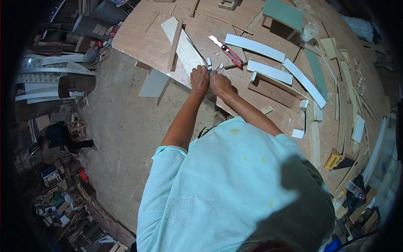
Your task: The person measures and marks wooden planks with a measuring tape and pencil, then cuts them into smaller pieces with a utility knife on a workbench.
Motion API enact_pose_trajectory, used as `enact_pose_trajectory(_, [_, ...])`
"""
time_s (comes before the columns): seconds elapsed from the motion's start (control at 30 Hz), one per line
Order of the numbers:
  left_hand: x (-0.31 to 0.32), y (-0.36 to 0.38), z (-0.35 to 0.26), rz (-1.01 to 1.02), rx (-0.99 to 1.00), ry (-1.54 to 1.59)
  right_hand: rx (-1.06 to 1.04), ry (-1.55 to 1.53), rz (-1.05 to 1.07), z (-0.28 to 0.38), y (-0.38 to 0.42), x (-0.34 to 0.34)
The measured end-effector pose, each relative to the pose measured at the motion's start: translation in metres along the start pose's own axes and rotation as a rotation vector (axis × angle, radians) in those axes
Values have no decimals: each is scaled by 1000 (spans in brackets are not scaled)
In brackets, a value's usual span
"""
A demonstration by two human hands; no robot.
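My left hand [200,79], with a beaded bracelet at the wrist, is curled over the near end of a pale wooden board [187,49] that lies slanted at the workbench edge. My right hand [220,83] presses against it from the right with fingers closed; what they pinch is hidden. Small white offcuts [209,61] lie just beyond the fingertips. A red and white utility knife [227,51] rests on the bench a little further off. A narrow brown batten [175,41] lies across the pale board.
The brown workbench [147,38] holds curved white strips [255,47], a green board [283,13], many thin wooden slats [342,105] and a yellow tool [333,160]. A grey panel [153,83] leans below the bench edge. Scrap wood and boxes [58,185] crowd the floor at left.
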State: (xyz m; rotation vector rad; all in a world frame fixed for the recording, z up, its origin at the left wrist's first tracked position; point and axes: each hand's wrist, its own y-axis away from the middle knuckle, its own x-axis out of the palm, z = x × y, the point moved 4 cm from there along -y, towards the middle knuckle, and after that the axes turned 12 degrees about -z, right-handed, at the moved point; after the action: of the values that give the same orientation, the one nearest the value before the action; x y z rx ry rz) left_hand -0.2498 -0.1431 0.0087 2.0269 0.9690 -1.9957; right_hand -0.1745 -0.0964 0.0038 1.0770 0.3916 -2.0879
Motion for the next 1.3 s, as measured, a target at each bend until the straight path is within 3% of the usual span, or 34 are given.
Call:
enact_pose_trajectory(0.1, [2, -4, 3, 42, -21, -16, 10, -69, -68, 1, -7, 3])
enact_pose_trajectory(0.3, [-2, -1, 0, 31, -7, -60, -34, 68, 31, -5, 34, -19])
enact_pose_trajectory(0.53, [3, 2, 0, 30, -26, -87, 19, 44, 46, -5, 25, -12])
enact_pose_trajectory(0.7, [5, -3, 2, -14, 13, -127, -11, -65, -56, 0, -2, -2])
enact_pose_trajectory(0.9, [3, -2, 0, -18, 53, -152, 45, -19, 36, -17, 42, -9])
enact_pose_trajectory(1.23, [0, -5, 5, 15, 42, -114, 39, -25, 60, -12, 42, -14])
enact_pose_trajectory(1.3, [-3, -4, 4, 34, 141, -135, 109, -108, 44, -15, 43, -12])
